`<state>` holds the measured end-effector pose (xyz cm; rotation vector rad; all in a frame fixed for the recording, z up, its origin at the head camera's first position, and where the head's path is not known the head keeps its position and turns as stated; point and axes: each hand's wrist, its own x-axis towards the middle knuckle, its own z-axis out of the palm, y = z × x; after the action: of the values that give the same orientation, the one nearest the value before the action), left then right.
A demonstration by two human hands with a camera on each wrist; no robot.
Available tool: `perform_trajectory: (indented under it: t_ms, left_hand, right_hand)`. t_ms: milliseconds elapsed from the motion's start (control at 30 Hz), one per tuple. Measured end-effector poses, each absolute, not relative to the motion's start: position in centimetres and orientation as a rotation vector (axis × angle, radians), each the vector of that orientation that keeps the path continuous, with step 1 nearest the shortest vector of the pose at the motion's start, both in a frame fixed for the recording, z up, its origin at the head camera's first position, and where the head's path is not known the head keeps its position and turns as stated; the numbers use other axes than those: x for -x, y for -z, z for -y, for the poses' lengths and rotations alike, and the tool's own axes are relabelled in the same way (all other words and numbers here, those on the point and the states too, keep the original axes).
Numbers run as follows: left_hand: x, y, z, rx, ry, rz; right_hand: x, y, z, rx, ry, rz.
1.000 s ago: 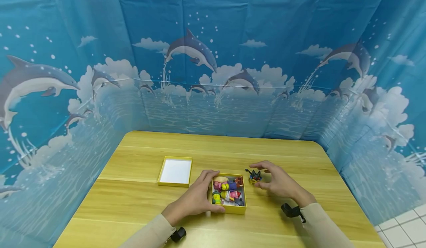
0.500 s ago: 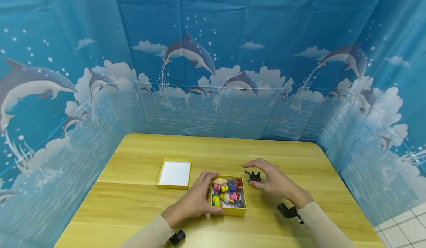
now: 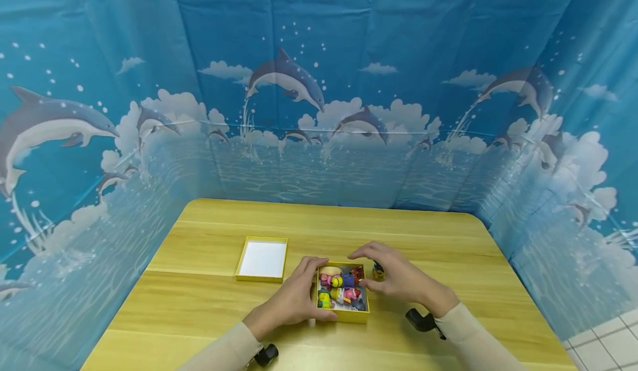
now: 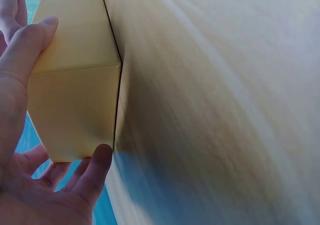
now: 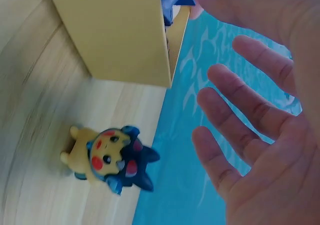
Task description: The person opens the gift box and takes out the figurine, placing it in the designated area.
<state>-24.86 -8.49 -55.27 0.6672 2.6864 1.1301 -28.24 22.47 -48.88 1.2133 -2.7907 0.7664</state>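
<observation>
A square yellow box (image 3: pixel 353 317) stands on the table, holding several colourful toy figures (image 3: pixel 341 288) that lie packed together. My left hand (image 3: pixel 294 293) grips its left side, the thumb on the near wall and the fingers round the far corner. Over the box's right edge hovers my right hand (image 3: pixel 399 274), fingers spread and relaxed, with nothing in them. A yellow toy figurine (image 5: pixel 102 155) with red cheeks and a dark blue eared hood stands on the table just right of the box. In the head view, the right hand hides much of it.
A shallow yellow lid (image 3: pixel 261 257) with a white inside lies left of and behind the box. The wooden table (image 3: pixel 209 243) meets a blue dolphin-printed curtain (image 3: pixel 319 171) at the back and sides. A small dark wrist camera (image 3: pixel 421 320) sits below the right wrist.
My right hand has moved left from around the hooded figurine to the box's right edge. The figurine stays on the table. My left hand keeps its grip on the box.
</observation>
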Motion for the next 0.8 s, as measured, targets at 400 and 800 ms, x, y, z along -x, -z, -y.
perform_trajectory:
  t_ms: [400, 800]
  left_hand:
    - [24.8, 55.0, 8.4, -0.7, -1.123, -2.697]
    - [25.0, 55.1, 8.7, -0.718, -1.115, -2.681]
  right_hand:
    - [27.8, 48.3, -20.7, -1.267, -0.791, 2.833]
    - [28.1, 47.9, -18.9, -1.378, -0.86, 2.887]
